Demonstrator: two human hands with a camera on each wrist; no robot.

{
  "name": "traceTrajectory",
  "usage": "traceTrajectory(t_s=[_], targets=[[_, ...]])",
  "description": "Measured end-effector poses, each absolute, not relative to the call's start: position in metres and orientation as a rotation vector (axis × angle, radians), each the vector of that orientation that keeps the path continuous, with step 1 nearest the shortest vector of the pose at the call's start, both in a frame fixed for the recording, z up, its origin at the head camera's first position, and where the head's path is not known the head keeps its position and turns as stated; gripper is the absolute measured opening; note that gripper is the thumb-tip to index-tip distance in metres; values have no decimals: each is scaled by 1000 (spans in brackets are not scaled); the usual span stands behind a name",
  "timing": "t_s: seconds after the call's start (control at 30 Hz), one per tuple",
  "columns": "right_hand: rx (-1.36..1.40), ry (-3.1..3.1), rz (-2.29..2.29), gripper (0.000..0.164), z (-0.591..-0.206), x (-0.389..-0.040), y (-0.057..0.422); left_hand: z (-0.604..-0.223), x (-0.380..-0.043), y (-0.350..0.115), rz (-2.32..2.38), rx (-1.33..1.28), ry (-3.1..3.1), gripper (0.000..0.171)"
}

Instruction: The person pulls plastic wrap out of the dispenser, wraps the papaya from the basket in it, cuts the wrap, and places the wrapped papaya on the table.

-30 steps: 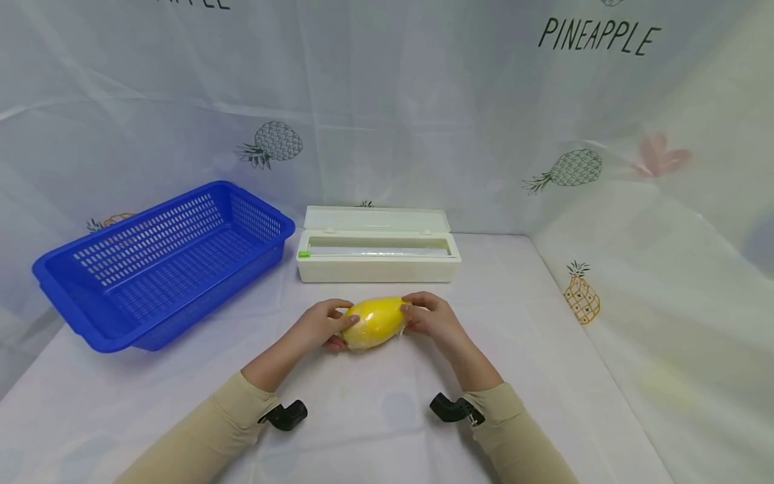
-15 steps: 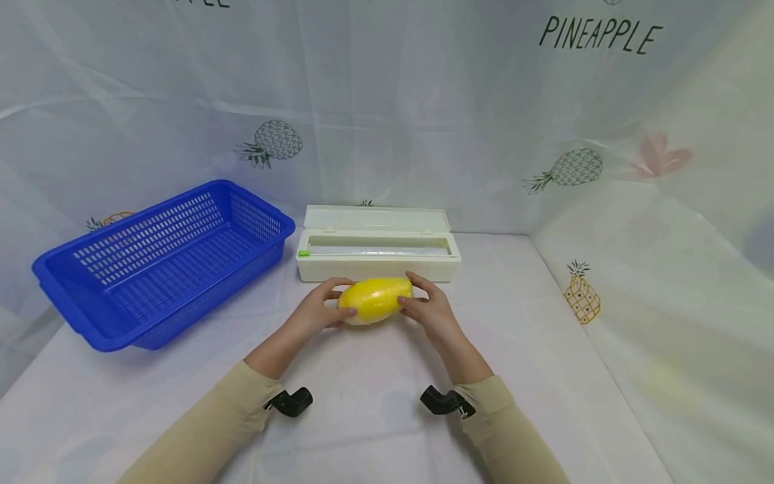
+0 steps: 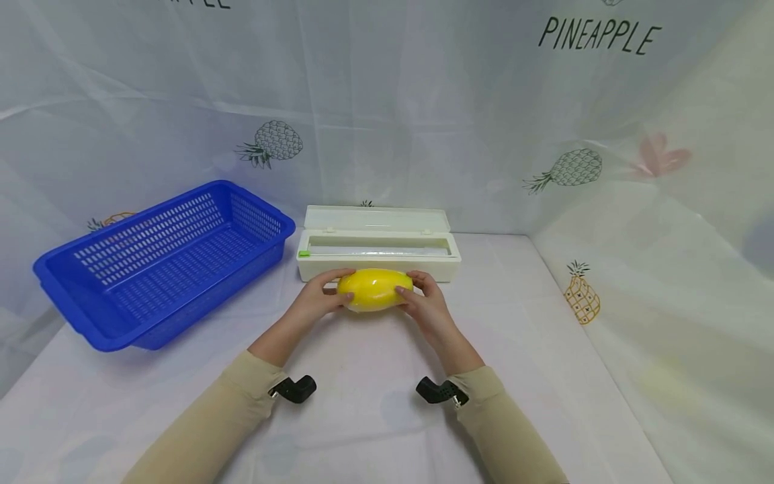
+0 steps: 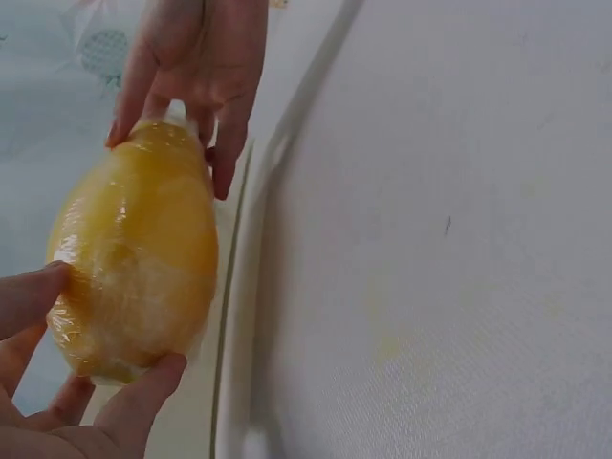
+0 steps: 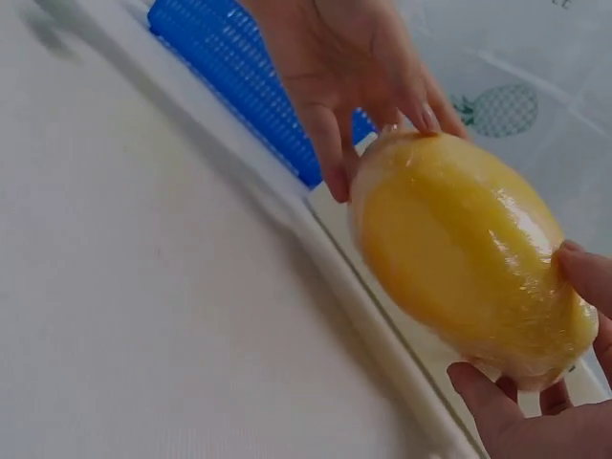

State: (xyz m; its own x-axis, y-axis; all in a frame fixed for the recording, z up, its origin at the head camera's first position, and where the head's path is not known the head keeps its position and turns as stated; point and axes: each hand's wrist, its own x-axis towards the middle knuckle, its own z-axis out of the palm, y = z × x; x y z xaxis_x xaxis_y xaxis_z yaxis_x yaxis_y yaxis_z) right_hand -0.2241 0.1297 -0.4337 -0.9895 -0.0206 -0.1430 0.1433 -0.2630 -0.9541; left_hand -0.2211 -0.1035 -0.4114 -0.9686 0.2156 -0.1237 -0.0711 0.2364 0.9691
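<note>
Between my two hands is a smooth oval yellow fruit, like a mango [image 3: 375, 289], wrapped in clear cling film. My left hand [image 3: 316, 296] holds its left end, thumb in front and fingers behind. The other end is held by my right hand [image 3: 428, 306] in the same way. Film creases and gathers show on the mango [image 4: 143, 249] in the left wrist view. Directly behind it stands a long white cling film box [image 3: 379, 271] with its lid up and a roll inside; the mango overlaps its front in the head view.
A blue plastic basket [image 3: 175, 321] with slotted sides stands at the left. The white cloth [image 3: 520, 349] covers the table. Behind and to the right hang curtains [image 3: 411, 121] printed with pineapples.
Both hands have moved the mango away from the body and up toward the white box. It has turned from a slant to nearly level. Basket and box have stayed put.
</note>
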Motion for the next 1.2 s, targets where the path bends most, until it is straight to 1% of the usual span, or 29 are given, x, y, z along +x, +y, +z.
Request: traceTrajectory(t_s=[0.17, 0.37, 0.43, 0.6, 0.83, 1.0, 1.17, 1.2], targets=[[107, 1901, -2310, 39, -442, -230, 132, -413, -225, -104, 1743, 149, 2374, 55], [68, 1964, -2240, 52, -447, -234, 138, -422, -234, -102, 1707, 104, 2392, 62], [60, 1983, -2229, 54, -448, -235, 139, -424, -237, -102, 1706, 94, 2376, 63], [45, 2056, -2169, 53, -449, -238, 140, -427, -241, -102, 1711, 67, 2352, 63], [-17, 2261, -1980, 51, -446, -241, 142, -428, -242, -104, 1722, 97, 2362, 62], [-79, 2381, -1864, 52, -437, -239, 144, -428, -242, -104, 1746, 87, 2365, 64], [-87, 2434, -1809, 52, -440, -240, 148, -428, -241, -102, 1764, 77, 2369, 63], [-82, 2440, -1808, 52, -445, -243, 150, -429, -241, -102, 1763, 81, 2372, 63]])
